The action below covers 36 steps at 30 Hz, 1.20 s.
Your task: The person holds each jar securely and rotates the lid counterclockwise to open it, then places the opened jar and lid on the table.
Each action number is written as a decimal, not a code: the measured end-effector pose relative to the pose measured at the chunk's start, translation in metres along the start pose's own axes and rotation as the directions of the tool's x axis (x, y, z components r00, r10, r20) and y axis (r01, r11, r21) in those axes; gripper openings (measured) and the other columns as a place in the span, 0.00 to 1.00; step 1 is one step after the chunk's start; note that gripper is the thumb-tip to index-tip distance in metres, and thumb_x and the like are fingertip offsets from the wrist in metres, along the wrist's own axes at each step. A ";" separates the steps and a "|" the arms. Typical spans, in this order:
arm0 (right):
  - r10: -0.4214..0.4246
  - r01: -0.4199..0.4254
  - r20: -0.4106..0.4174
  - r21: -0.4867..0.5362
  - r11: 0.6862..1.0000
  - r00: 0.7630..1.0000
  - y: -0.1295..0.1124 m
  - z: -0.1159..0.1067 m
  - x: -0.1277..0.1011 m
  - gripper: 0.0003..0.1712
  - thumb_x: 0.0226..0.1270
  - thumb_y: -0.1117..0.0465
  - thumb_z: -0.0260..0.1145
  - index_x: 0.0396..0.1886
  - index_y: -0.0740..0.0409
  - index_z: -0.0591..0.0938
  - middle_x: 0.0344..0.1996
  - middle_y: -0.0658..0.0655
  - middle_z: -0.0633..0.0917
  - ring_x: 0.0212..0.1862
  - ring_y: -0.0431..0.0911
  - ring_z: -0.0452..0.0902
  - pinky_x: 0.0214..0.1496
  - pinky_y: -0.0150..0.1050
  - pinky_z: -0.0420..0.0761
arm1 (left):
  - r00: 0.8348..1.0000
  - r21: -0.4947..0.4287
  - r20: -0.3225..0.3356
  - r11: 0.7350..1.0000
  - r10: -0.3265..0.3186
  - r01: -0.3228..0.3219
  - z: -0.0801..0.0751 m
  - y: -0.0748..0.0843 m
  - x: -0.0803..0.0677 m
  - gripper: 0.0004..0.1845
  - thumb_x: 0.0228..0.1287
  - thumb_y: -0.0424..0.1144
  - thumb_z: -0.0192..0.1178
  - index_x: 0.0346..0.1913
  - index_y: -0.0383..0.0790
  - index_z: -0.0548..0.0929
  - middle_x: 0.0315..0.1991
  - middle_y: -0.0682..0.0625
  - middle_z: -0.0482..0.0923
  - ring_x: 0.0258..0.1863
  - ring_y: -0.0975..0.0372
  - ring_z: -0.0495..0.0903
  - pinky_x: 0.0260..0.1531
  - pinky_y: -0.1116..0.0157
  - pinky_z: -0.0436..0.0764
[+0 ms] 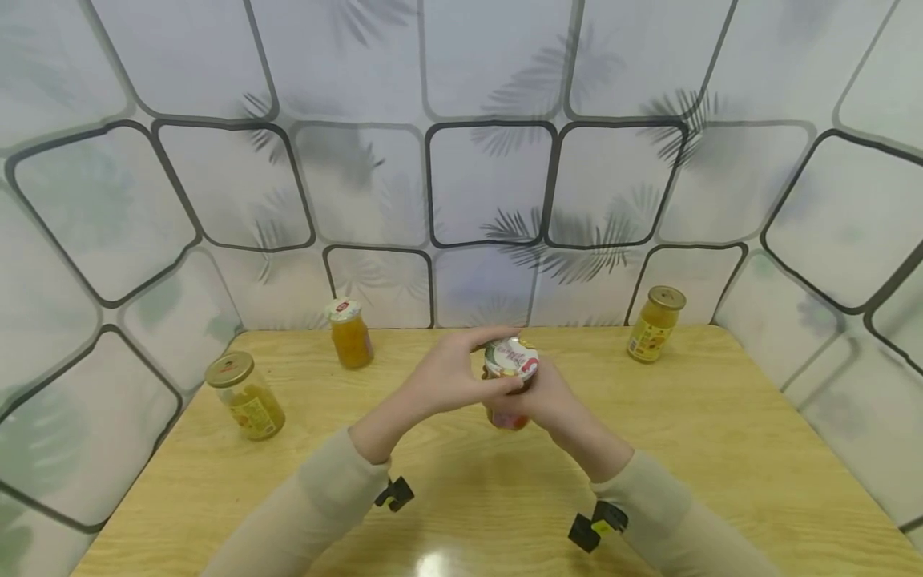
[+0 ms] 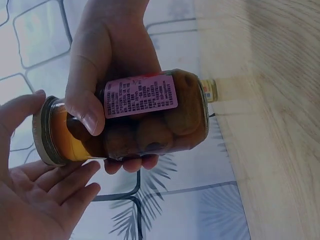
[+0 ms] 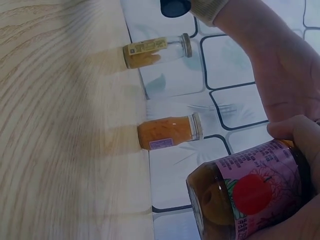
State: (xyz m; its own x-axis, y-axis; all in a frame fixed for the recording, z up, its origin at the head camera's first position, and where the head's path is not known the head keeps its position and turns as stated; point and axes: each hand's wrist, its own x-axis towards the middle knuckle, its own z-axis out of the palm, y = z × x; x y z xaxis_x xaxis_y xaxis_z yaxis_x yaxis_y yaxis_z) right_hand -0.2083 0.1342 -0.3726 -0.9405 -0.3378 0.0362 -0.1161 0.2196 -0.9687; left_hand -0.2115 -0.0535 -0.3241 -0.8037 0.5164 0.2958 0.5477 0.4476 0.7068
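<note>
A glass jar with a pink label, holding dark round fruit (image 2: 155, 131), is held up off the table. My right hand (image 1: 551, 397) grips it round the body, its thumb lying along the glass in the left wrist view. My left hand (image 1: 454, 373) is at the top of the jar, with the thumb on one side of the printed lid (image 1: 511, 357) and fingers on the other. In the left wrist view, left fingertips (image 2: 75, 175) touch the lid's rim. The right wrist view shows the label's red fruit picture; the lid is hidden there.
An orange-filled jar (image 1: 352, 340) with a patterned lid stands back left on the wooden table (image 1: 404, 513). A part-filled yellow-labelled jar (image 1: 248, 401) is at the left edge. Another yellow jar (image 1: 654, 324) stands back right. A patterned wall (image 1: 490, 184) encloses the table's back and sides.
</note>
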 end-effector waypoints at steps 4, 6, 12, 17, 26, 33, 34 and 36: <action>0.018 -0.018 0.014 -0.006 1.000 1.000 0.001 0.002 0.000 0.24 0.62 0.66 0.77 0.57 0.66 0.82 0.47 0.58 0.87 0.41 0.44 0.82 0.48 0.39 0.85 | 0.996 0.074 -0.082 0.997 -0.025 0.031 0.002 0.002 -0.004 0.32 0.59 0.47 0.81 0.67 0.46 0.85 0.63 0.48 0.87 0.64 0.53 0.85 0.62 0.51 0.85; 0.011 -0.011 0.020 -0.011 1.000 1.000 0.001 0.003 0.001 0.25 0.62 0.66 0.77 0.58 0.66 0.82 0.47 0.58 0.87 0.43 0.43 0.82 0.50 0.39 0.84 | 0.993 0.106 -0.115 0.994 -0.026 0.038 0.003 0.004 -0.006 0.32 0.57 0.49 0.81 0.65 0.47 0.86 0.61 0.49 0.88 0.61 0.54 0.86 0.59 0.53 0.86; -0.001 0.001 0.040 -0.003 1.000 0.999 0.000 0.005 0.003 0.25 0.63 0.64 0.76 0.58 0.65 0.81 0.46 0.57 0.87 0.43 0.44 0.82 0.51 0.40 0.84 | 0.978 0.153 -0.206 0.987 -0.020 0.052 0.005 0.007 -0.010 0.31 0.54 0.52 0.83 0.61 0.49 0.89 0.55 0.51 0.91 0.53 0.57 0.89 0.50 0.57 0.88; -0.022 0.022 0.042 -0.015 1.000 0.999 -0.002 0.005 0.004 0.24 0.64 0.64 0.76 0.58 0.63 0.81 0.44 0.54 0.87 0.41 0.44 0.81 0.50 0.40 0.84 | 0.972 0.165 -0.234 0.985 -0.004 0.044 0.003 0.009 -0.011 0.30 0.53 0.53 0.83 0.59 0.49 0.90 0.53 0.51 0.92 0.50 0.57 0.90 0.46 0.58 0.88; -0.018 0.019 0.036 -0.031 0.999 0.999 -0.010 0.006 0.004 0.21 0.65 0.66 0.77 0.55 0.62 0.81 0.40 0.55 0.86 0.35 0.45 0.80 0.40 0.40 0.84 | 0.962 0.160 -0.269 0.987 0.032 0.012 0.000 0.010 -0.014 0.30 0.53 0.51 0.83 0.60 0.49 0.89 0.53 0.51 0.92 0.47 0.58 0.90 0.41 0.63 0.86; -0.001 0.002 0.048 -0.018 1.000 0.999 -0.015 0.008 0.004 0.23 0.64 0.67 0.77 0.57 0.63 0.80 0.44 0.59 0.87 0.38 0.45 0.82 0.45 0.41 0.85 | 0.943 0.159 -0.320 0.986 0.092 -0.042 -0.005 0.012 -0.017 0.30 0.53 0.49 0.83 0.60 0.46 0.89 0.55 0.49 0.91 0.31 0.61 0.82 0.34 0.68 0.79; 0.002 -0.001 0.046 -0.019 1.000 0.999 -0.015 0.008 0.005 0.25 0.63 0.67 0.77 0.58 0.63 0.80 0.46 0.59 0.87 0.40 0.44 0.83 0.47 0.41 0.85 | 0.941 0.160 -0.325 0.986 0.096 -0.045 -0.006 0.011 -0.017 0.30 0.53 0.48 0.84 0.60 0.45 0.89 0.55 0.49 0.91 0.33 0.61 0.83 0.36 0.66 0.81; 0.007 -0.006 0.038 -0.027 1.000 0.999 -0.016 0.008 0.006 0.27 0.62 0.66 0.77 0.60 0.62 0.80 0.50 0.61 0.87 0.43 0.44 0.84 0.49 0.41 0.86 | 0.937 0.170 -0.335 0.984 0.100 -0.045 -0.009 0.010 -0.019 0.30 0.53 0.47 0.84 0.60 0.44 0.89 0.55 0.49 0.91 0.42 0.59 0.89 0.43 0.62 0.87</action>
State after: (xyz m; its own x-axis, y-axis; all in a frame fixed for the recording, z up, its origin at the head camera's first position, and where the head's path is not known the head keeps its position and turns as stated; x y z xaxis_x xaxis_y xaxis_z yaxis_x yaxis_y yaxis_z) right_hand -0.2095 0.1218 -0.3587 -0.9284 -0.3710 0.0202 -0.1194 0.2463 -0.9618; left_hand -0.1933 -0.0650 -0.3173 -0.7758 0.2845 0.5631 0.6148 0.5415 0.5734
